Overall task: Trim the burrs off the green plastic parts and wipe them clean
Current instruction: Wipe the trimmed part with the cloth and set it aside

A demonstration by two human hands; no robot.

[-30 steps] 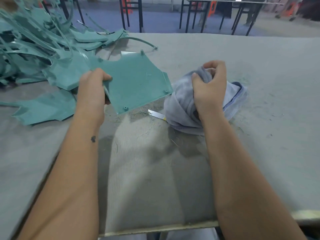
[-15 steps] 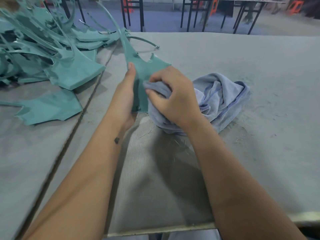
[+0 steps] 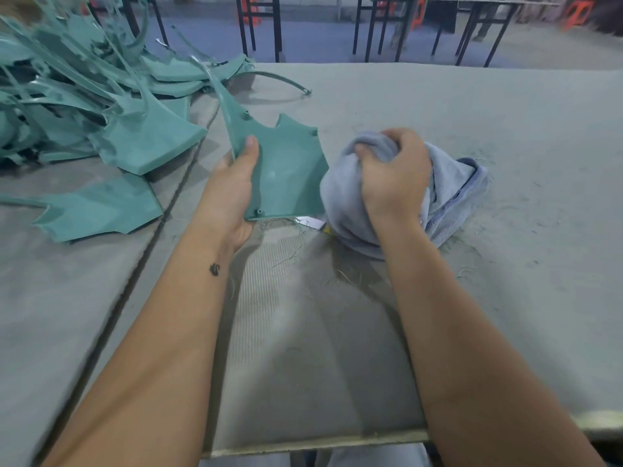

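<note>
My left hand point(image 3: 232, 187) grips a green plastic part point(image 3: 286, 170) by its left edge, thumb on its face, and holds it tilted above the table. The part has a long thin arm running up and left. My right hand point(image 3: 392, 176) grips a bunched pale blue cloth point(image 3: 451, 193) just right of the part; the cloth's lower folds rest on the table. A small blade with a yellow tip point(image 3: 312, 223) lies on the table under the part's lower edge, partly hidden by the cloth.
A heap of several green parts point(image 3: 101, 106) fills the back left, and one flat green piece point(image 3: 101, 207) lies apart nearer me. The grey felt-covered table point(image 3: 505, 298) carries thin burr shavings point(image 3: 344, 274). Black metal table legs point(image 3: 259, 25) stand beyond the far edge.
The part has turned from edge-on to face me. My right hand with the cloth has moved right, off the part. The blade has come into view again.
</note>
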